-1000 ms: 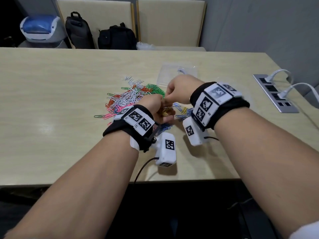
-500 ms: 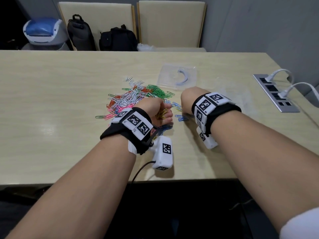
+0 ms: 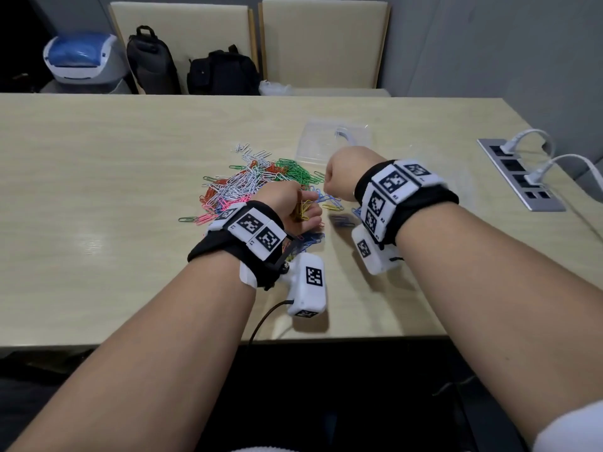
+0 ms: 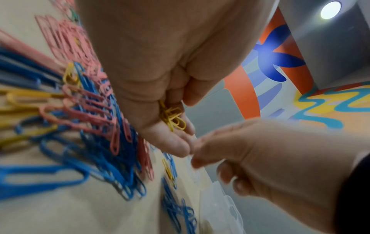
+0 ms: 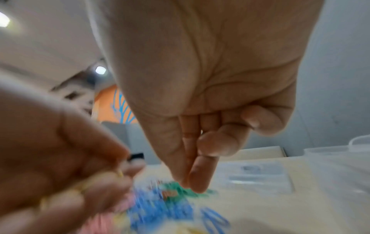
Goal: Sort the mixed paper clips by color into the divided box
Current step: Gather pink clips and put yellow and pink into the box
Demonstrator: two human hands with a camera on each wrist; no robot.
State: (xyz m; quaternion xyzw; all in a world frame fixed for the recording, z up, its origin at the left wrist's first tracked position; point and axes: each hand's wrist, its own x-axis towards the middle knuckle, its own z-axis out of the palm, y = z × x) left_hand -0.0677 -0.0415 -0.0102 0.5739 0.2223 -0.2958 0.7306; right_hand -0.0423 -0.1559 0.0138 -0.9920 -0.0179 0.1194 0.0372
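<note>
A mixed pile of paper clips (image 3: 248,187) in white, pink, orange, green and blue lies mid-table. My left hand (image 3: 293,207) rests at its near right side, fingers curled round a bunch of yellow clips (image 4: 172,117) in the palm. My right hand (image 3: 339,177) hovers just right of it, above loose blue clips (image 3: 329,200). Its thumb is pressed against the fingers (image 5: 196,158), and no clip shows between them. Its fingertips nearly touch the left fingertips in the left wrist view. The clear divided box (image 3: 332,141) stands behind the right hand, partly hidden.
A recessed power strip (image 3: 518,174) with two white plugs sits at the table's right edge. Two chairs (image 3: 323,44), black bags (image 3: 222,73) and a blue-lidded bin (image 3: 81,60) stand beyond the far edge. More blue clips (image 3: 310,239) lie by my left wrist.
My right hand dropped from the left hand to the table by the blue clips, then rose back up and towards the left hand. The left hand kept its yellow clips.
</note>
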